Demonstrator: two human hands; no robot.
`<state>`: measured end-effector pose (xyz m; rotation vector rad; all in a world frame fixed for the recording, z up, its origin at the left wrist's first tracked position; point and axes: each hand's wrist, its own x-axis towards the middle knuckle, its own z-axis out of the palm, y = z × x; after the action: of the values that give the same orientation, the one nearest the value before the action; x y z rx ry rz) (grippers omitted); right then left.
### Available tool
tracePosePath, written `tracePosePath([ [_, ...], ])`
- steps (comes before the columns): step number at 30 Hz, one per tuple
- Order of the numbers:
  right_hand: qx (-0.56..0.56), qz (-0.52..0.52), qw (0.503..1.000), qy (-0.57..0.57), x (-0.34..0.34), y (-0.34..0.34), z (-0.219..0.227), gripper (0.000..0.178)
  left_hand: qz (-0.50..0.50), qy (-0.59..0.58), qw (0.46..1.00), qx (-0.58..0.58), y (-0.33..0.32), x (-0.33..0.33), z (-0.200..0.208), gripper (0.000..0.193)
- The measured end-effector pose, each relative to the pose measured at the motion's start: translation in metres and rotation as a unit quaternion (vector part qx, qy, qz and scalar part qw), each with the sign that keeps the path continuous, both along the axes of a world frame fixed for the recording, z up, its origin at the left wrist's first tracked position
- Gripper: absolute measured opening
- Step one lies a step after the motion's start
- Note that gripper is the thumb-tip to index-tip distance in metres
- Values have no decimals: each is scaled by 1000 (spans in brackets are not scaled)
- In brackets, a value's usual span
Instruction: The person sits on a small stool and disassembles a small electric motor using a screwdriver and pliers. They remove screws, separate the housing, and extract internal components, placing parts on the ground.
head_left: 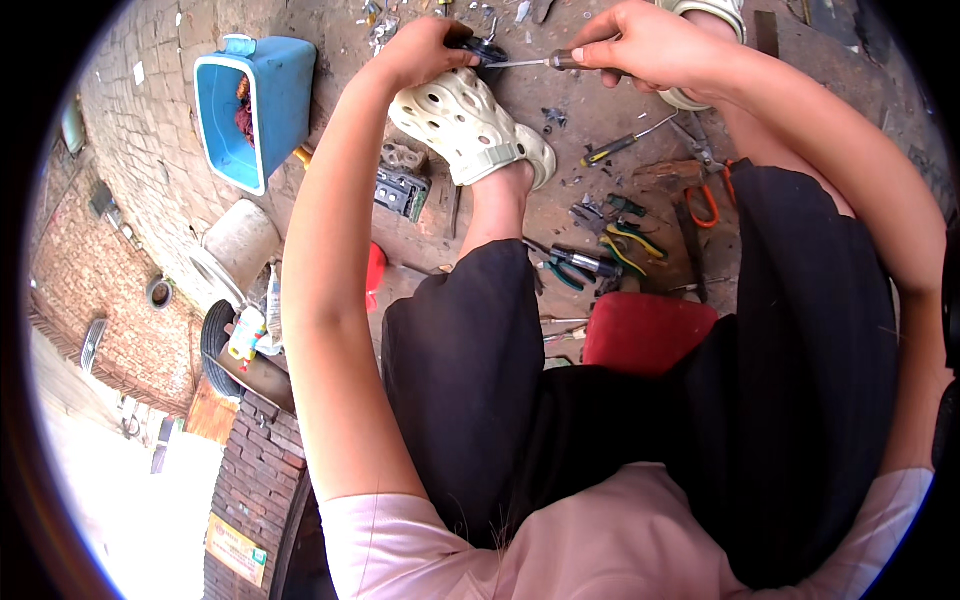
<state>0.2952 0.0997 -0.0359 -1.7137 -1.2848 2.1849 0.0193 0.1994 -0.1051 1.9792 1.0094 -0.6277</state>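
Beyond my left shoe, my left hand (428, 50) grips a small black part (486, 50) with some metal on it; its exact kind is hard to make out. My right hand (640, 48) is closed around the dark handle of a screwdriver (525, 63). The thin metal shaft points left, and its tip meets or overlaps the black part. The white clog (460, 118) on my left foot lies just below my left hand. Small metal scraps and broken bits are scattered on the ground around both hands.
A yellow-black screwdriver (610, 150), orange-handled scissors or shears (703, 205), yellow-green pliers (635, 245) and blue-handled pliers (567, 272) lie between my legs, near a red seat (645, 335). Left of my foot are a circuit-like block (400, 192) and a blue bin (285, 95).
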Motion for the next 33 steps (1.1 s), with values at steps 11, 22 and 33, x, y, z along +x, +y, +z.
tracePosePath([
  [11, 14, 10, 1000, -20, 1, 4, 10, 30, -14, 15, 1000, -11, 1, 10, 13, 37],
  [22, 25, 9, 999, -38, -2, 4, -1, 28, -43, 19, 999, -5, 4, 11, 11, 37],
  [33, 50, 27, 994, -98, -28, 2, -6, 31, -37, -24, 991, 125, -19, 2, 2, 50],
])
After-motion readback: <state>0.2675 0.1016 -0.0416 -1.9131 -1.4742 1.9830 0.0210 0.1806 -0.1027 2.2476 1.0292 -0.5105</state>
